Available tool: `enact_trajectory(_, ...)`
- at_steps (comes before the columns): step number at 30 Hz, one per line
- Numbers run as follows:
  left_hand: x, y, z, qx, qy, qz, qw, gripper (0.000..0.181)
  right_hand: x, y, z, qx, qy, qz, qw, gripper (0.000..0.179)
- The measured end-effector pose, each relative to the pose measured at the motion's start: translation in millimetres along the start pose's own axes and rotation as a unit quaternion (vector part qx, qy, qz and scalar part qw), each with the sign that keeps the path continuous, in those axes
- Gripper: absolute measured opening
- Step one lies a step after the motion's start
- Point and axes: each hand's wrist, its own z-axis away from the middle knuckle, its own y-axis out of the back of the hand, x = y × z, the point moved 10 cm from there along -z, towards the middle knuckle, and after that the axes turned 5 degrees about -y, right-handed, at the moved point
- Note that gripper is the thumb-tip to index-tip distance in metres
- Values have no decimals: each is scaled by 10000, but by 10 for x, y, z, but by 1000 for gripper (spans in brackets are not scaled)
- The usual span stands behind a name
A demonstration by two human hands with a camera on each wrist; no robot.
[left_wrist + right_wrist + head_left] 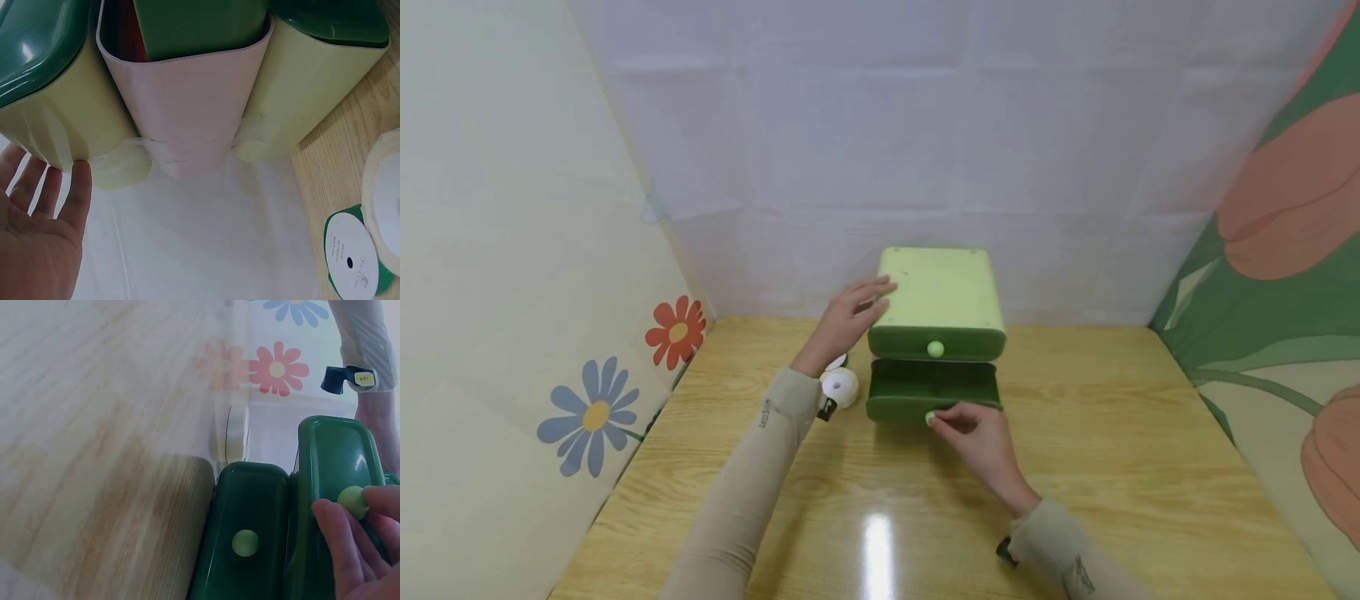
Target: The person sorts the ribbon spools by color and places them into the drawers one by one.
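- A three-tier drawer cabinet (942, 287) was set on the wood-grain table (1097, 433), with a white backdrop cloth (865, 142) hung behind it
- The middle drawer (895, 408) was pulled out at the cabinet's front, and its round pale-green knob (352, 502) was pinched between thumb and fingers of the right hand (983, 437)
- The top drawer (897, 342) and bottom drawer (247, 500) were seated farther back in the cabinet
- The cabinet's upper left side was touched by the left hand (852, 312), its fingers slightly spread
- A white roll (847, 390) and a green ribbon spool (350, 257) were placed left of the cabinet
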Motion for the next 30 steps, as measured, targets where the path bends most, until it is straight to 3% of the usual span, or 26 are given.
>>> enact_trajectory(30, -8, -1, 2, -33, -20, -37, 10000, 46, -4, 8, 386, 9, -164, 36, 9999, 9)
